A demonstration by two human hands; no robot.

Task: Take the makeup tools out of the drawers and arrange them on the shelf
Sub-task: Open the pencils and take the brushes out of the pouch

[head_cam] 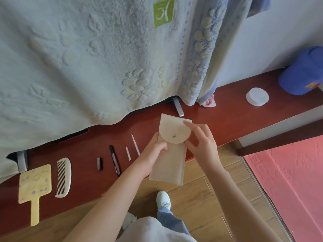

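Head view, pouch (168, 165) pointing away, flap (170, 129) farthest

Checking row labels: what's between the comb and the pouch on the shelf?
In the head view, four things lie between the comb and the pouch: a short dark tube, a black pen, a short pale stick and a thin pointed stick.

A long red-brown wooden shelf (227, 109) runs below a pale wall (262, 41), over light wood-plank floor (194, 191); pink embossed mat (288, 180) alongside.
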